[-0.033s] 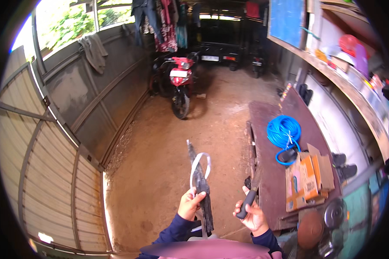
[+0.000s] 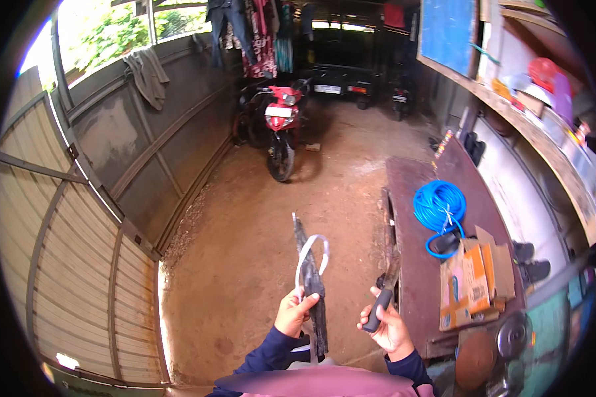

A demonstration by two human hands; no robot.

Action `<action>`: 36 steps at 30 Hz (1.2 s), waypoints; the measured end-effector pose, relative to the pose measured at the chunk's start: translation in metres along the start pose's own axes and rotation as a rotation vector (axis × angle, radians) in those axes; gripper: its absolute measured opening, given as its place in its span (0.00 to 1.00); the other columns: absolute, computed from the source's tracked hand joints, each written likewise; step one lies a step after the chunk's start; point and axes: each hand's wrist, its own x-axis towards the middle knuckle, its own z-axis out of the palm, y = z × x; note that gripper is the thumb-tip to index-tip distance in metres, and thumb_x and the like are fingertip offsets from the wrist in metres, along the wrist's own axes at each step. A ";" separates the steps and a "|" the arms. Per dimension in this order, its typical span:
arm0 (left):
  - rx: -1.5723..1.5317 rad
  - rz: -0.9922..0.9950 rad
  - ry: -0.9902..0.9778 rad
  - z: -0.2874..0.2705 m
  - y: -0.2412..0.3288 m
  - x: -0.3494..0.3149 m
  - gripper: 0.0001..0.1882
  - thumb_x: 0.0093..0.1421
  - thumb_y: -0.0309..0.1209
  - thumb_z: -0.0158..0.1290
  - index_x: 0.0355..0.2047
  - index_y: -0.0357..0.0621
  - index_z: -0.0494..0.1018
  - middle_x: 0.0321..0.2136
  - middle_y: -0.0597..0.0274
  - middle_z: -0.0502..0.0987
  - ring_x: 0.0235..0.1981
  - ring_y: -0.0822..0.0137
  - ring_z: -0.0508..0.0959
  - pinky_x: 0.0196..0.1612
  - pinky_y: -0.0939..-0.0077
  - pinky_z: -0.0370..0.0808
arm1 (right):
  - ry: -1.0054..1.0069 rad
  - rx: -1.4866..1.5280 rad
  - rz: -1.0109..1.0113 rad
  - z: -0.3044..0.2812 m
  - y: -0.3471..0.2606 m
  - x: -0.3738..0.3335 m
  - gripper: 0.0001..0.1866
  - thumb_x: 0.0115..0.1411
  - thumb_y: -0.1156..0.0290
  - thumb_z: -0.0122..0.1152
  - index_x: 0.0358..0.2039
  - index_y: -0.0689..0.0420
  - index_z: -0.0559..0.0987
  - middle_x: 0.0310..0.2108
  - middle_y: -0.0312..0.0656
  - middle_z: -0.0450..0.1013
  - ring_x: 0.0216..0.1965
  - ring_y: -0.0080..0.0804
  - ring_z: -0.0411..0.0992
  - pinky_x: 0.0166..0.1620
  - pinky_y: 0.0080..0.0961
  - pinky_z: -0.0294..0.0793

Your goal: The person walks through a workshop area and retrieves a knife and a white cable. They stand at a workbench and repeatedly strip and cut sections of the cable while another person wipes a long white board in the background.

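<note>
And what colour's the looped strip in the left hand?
Looped strip: white, clearest in the head view.

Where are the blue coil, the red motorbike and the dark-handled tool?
Blue coil (image 2: 436, 201): head view, its loops.
Red motorbike (image 2: 282, 124): head view, front bodywork.
Dark-handled tool (image 2: 379, 309): head view, its handle.

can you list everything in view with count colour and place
motorcycles: at least two, red and dark, upper centre
parked vehicle: one, black, far back
hanging clothes: several, mixed colours, upper centre
draped cloth: one, grey, upper left
corrugated metal panels: several, beige, far left
table: one, dark brown, right
hose coil: one, blue, on the table
cardboard: count unclear, brown and orange, on the table
cluttered shelf: one, light brown, upper right
long strip: one, black, lower centre
looped band: one, white, beside the strip
knife: one, black-handled, lower centre-right
left grip: one, bare, holding strip and band
right grip: one, bare, around the knife handle
sleeves: two, dark blue, lower edge
</note>
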 end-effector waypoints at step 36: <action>0.354 0.121 -0.086 0.102 0.028 1.067 0.07 0.50 0.24 0.54 0.31 0.36 0.73 0.25 0.68 0.75 0.26 0.81 0.71 0.30 0.87 0.67 | 0.126 -1.085 -0.466 -0.211 -0.387 1.005 0.11 0.41 0.81 0.62 0.21 0.58 0.67 0.19 0.33 0.68 0.22 0.17 0.65 0.26 0.16 0.66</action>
